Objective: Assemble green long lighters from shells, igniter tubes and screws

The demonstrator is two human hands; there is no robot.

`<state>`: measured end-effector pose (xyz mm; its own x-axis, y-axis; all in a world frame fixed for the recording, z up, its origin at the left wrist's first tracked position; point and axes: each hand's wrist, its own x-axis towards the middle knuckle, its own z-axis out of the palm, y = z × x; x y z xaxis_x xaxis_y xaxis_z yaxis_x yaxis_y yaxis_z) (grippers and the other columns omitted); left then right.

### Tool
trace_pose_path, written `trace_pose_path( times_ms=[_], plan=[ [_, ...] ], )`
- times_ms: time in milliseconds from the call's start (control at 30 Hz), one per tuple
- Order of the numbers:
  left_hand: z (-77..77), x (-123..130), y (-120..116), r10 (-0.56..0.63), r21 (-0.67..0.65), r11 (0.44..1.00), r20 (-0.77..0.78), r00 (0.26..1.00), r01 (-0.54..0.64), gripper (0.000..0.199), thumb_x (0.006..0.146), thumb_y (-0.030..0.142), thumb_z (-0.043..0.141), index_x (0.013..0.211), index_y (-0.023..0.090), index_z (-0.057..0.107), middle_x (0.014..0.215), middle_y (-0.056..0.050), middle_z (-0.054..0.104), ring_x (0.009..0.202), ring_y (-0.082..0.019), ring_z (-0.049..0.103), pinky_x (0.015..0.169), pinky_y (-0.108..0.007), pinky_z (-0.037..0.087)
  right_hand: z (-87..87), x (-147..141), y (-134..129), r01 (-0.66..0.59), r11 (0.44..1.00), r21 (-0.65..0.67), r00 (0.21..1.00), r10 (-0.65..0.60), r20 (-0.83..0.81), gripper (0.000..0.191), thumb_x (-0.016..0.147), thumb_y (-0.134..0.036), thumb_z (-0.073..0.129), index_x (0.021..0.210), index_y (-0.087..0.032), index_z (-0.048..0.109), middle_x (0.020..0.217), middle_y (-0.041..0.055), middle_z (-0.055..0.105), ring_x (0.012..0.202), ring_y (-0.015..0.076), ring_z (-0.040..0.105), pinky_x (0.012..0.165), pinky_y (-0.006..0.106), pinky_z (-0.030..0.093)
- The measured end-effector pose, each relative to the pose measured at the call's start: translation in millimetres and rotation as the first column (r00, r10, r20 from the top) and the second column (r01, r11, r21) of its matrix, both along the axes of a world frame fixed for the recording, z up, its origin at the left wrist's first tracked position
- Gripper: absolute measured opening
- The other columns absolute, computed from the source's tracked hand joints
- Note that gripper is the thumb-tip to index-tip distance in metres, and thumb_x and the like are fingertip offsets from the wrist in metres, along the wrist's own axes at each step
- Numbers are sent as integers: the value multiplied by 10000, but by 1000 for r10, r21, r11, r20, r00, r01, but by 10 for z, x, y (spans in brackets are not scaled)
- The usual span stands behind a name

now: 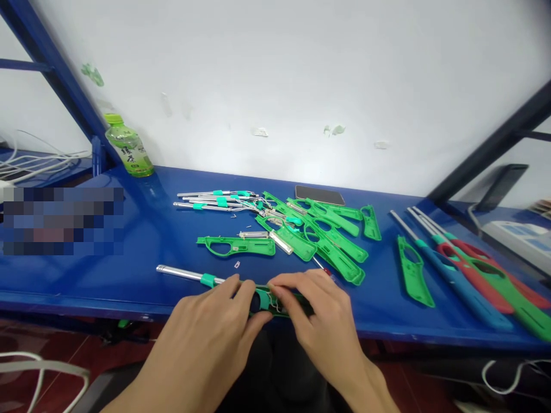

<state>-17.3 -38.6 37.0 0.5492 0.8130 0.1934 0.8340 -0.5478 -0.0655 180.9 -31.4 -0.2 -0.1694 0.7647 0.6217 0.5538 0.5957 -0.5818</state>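
Near the table's front edge, my left hand (206, 327) is closed around an opened green gas lighter (263, 299), whose silver barrel (181, 272) points left. Thin white wires show inside its handle. The thumb and forefinger of my right hand (318, 310) pinch at these wires; the exact piece between the fingertips is too small to tell. Just beyond my hands lie a loose green handle half (253, 246) and a small pinkish part (237, 264). Further off is a pile of green handle halves (331, 252) with metal inner parts among them.
Several silver barrels with wires (215, 201) lie behind the pile, near a phone (319, 195). A screwdriver (325, 269) is partly hidden by the pile. At right are a green half shell (415, 272) and whole lighters (465, 281). A green tea bottle (129, 146) stands back left.
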Motion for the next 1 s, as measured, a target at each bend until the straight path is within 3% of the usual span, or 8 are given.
trace_pose_path(
  times_ms=[200,400,600,800,1000],
  plan=[
    [-53,59,3,-42,145,989,3,999,41,98,947,195,696,966,217,790,894,-85,785,665,-298,769,438,-334,508,3,-9,44,32,999,15,999,-32,10,112,1085,-187,667,1061,-252,754,978,-27,863,809,177,802,778,308,541],
    [-31,81,1,-53,191,981,35,998,45,37,876,177,775,904,200,779,869,-68,763,576,-266,726,400,-333,493,-14,-7,43,8,1000,-4,999,-8,-50,106,1077,-176,674,1058,-242,754,967,-35,860,830,149,818,770,253,568],
    [-67,76,-1,-57,299,953,46,997,40,110,840,229,816,935,173,812,926,-106,800,555,-260,723,377,-336,519,-12,-1,19,-7,1000,-15,998,6,-66,101,1065,-165,688,1048,-236,758,953,-40,852,831,133,811,780,222,568],
    [0,115,-15,2,216,976,-1,1000,-2,117,813,178,876,919,191,831,938,-85,808,633,-275,766,437,-338,593,3,91,-17,0,996,-93,999,-3,-34,120,1045,-151,704,1027,-248,771,979,-37,830,873,138,783,816,246,566],
    [0,109,-12,-13,93,995,-71,997,20,89,958,233,768,1008,230,842,1028,-105,811,816,-320,810,505,-353,634,-49,182,-47,-5,995,-96,1000,8,27,130,1047,-153,709,1033,-262,778,982,-31,825,882,174,770,834,321,559]
  ],
)
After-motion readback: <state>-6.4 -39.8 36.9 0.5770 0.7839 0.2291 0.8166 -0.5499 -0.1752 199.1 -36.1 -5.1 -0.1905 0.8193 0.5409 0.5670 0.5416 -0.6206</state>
